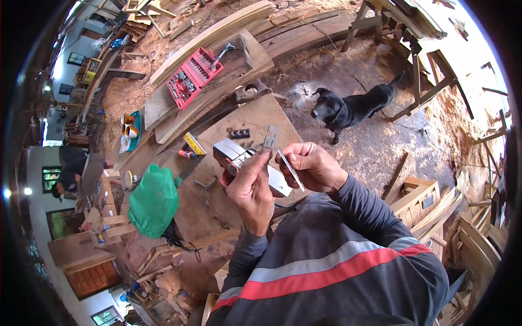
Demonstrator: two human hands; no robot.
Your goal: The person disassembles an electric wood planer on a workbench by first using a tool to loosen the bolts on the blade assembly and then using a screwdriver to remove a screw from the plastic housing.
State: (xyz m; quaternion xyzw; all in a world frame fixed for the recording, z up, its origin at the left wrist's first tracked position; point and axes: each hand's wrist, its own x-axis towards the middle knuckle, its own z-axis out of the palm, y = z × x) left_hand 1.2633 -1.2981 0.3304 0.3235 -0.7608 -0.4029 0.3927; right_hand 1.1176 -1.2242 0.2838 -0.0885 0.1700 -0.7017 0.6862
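Over the wooden bench (212, 209), my left hand (253, 190) pinches a small slotted metal plate (270, 136) and holds it upright. Close beside it, my right hand (315, 165) grips a thin, shiny metal strip (292, 173) between thumb and fingers, tilted downward. Behind my left hand lies a grey and red power tool (231, 150), partly hidden by that hand. A small black block with round recesses (240, 133) rests farther back. To the left are a yellow-edged square (194, 143), an orange-handled tool (187, 155) and a T-shaped metal key (206, 183).
A green bag (154, 201) sits at the bench's left edge. Beyond it, planks carry a red socket set case (194, 76) and a teal tray (137, 132) with cups. A black dog (353, 108) stands on the shavings-strewn floor. Another person (70, 174) is at far left.
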